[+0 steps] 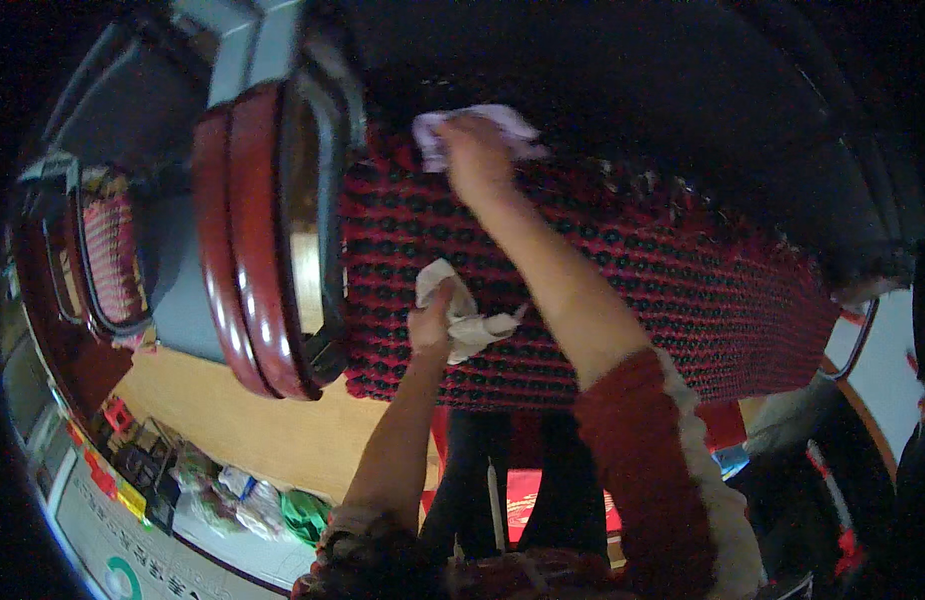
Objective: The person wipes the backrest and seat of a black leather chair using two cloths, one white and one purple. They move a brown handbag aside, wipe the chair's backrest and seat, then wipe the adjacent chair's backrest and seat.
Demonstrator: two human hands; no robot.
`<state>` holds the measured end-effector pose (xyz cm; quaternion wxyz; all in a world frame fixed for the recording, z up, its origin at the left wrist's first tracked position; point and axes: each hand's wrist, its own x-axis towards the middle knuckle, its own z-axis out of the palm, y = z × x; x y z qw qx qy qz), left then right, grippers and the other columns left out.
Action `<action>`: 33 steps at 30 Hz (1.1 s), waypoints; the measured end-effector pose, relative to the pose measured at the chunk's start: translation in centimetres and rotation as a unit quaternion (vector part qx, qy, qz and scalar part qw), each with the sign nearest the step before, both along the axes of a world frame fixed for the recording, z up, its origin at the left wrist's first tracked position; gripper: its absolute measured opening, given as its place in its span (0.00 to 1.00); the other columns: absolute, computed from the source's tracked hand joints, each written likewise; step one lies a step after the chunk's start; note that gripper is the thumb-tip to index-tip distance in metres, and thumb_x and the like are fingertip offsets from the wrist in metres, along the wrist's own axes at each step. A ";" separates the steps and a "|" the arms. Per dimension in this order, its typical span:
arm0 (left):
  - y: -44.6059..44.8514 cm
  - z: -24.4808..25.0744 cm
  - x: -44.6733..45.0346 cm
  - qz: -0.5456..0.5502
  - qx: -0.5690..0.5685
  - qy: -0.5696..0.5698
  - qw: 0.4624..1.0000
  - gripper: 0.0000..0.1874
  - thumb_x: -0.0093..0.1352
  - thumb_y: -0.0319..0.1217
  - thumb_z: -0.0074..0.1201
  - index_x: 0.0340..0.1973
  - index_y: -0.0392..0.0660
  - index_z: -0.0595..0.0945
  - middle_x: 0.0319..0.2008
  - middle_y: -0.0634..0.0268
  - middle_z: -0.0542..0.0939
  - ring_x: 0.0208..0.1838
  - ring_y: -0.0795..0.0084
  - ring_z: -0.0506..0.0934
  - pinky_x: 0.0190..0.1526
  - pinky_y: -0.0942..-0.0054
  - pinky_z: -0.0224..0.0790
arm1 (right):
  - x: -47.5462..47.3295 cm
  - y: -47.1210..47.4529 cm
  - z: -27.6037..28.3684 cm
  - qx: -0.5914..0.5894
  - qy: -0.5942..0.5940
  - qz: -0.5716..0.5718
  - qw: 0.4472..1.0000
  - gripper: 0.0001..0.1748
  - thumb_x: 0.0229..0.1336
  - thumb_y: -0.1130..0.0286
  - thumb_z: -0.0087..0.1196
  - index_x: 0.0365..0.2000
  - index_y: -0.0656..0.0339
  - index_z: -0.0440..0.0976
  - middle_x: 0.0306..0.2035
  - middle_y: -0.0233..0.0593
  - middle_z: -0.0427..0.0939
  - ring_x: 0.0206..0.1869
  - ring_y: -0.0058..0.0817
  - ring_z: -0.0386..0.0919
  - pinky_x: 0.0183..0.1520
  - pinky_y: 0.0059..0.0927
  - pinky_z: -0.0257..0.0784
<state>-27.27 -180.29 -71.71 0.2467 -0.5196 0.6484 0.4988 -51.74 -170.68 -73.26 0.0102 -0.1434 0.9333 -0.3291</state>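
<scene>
My right hand (481, 154) is shut on a pale lilac cloth (518, 129), near where a red-and-black knitted cover (620, 262) meets the dark backrest. My left hand (431, 322) grips a crumpled off-white cloth (473, 330) over the cover's nearer left part. The cover lies along the seat in front of me, with rows of dark tufts. Whether the lilac cloth touches the backrest I cannot tell.
A glossy reddish-brown armrest (245, 247) on a pale metal frame stands left of the cover. Beyond it is a dark grey seat (181, 277) with a striped cushion (113, 247). Plastic bags (260, 510) lie lower left, a green one (305, 516) among them.
</scene>
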 end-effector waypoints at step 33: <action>20.8 0.4 -10.7 0.067 0.205 0.077 0.973 0.44 0.64 0.57 0.65 0.59 0.28 0.77 0.53 0.56 0.80 0.54 0.65 0.78 0.57 0.65 0.70 | 0.0 34.7 5.6 0.039 0.196 -0.231 0.952 0.18 0.53 0.75 0.64 0.46 0.62 0.74 0.45 0.49 0.78 0.50 0.49 0.76 0.55 0.44 0.72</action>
